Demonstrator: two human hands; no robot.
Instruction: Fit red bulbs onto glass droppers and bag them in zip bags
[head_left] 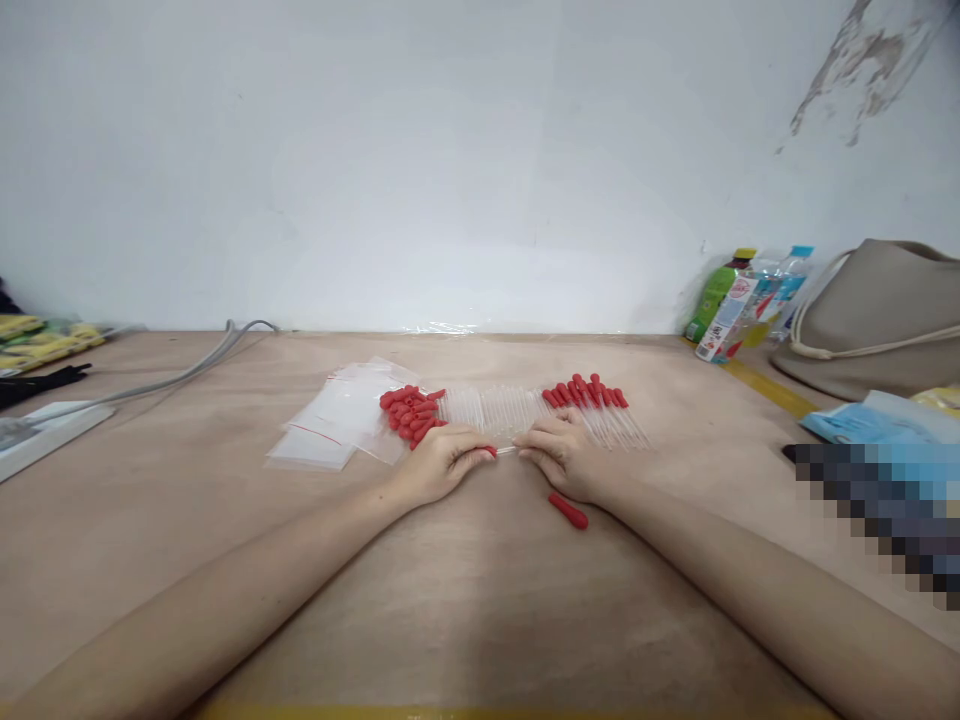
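Note:
My left hand is closed around a red rubber bulb, most of it hidden by the fingers. A clear dropper tube spans the short gap to my right hand, which pinches its other end. Whether the tube sits inside the bulb is too small to tell. A single red bulb lies on the table below my right hand. Behind the hands are a row of clear tubes, a heap of red bulbs to its left, and several droppers with red bulbs to its right.
Clear plastic bags lie left of the bulb heap. A grey cable crosses the left side of the wooden table. Bottles, a grey-brown bag and a blue packet stand or lie at the right.

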